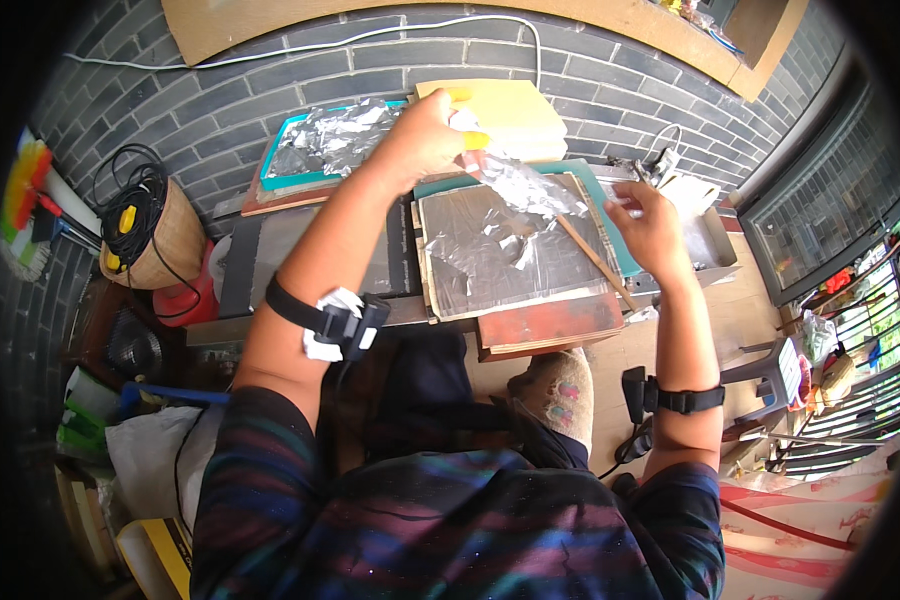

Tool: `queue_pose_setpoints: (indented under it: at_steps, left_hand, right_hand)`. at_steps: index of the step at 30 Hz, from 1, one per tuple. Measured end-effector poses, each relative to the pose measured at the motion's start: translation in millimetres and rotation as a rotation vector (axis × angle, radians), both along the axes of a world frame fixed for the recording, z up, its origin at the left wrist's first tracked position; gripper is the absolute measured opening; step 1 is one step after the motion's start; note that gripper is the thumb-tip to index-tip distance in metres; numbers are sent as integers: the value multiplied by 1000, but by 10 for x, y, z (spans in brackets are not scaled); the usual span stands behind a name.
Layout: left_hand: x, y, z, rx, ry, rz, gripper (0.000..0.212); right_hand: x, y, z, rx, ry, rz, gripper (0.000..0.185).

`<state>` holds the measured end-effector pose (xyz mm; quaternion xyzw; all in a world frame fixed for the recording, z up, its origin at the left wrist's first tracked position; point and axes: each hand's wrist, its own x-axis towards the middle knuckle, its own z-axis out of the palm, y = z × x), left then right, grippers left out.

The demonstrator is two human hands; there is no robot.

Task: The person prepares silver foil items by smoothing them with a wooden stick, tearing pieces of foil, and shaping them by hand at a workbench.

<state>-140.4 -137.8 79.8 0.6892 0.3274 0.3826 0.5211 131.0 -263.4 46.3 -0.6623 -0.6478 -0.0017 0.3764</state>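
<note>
My left hand (427, 139), with yellow finger covers on at least two fingers, grips a crumpled sheet of thin silver foil (525, 184). The foil hangs down to the right over a flat pad covered with dark, wrinkled sheet (487, 262), where more foil scraps lie. A slim wooden stick (596, 262) lies slantwise along the pad's right edge. My right hand (645, 225) hovers right of the pad, fingers bent and apart, with nothing plainly held. Under the pad are a teal board (607, 217) and a reddish wooden board (551, 326).
A turquoise tray (300, 180) of crumpled foil stands back left, beside a stack of yellow paper (495, 112). A metal tray (712, 240) is at the right. Left of the bench, a basket (169, 240) holds coiled black cable. A grey plastic stool (776, 371) stands at right.
</note>
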Motion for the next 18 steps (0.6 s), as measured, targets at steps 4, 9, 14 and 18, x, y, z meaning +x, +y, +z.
queue_pose_setpoints:
  at_steps: [4,9,14,18]
  left_hand:
    - [-210,134,134,222,333,-44,58]
    - [-97,254,-213,133,40,-276,52]
    - [490,-240,-232,-63,-142,-321,62]
    - [730,-243,-249,-42,-139,-280,56]
  right_hand:
    - [188,-379,-50,-266,-127,-152,24]
    - [480,-632,-512,-459,360,-56,40]
    - [251,-691,-643,-586,829,-2,34]
    - [272,-715,-805,-490,964,66,27]
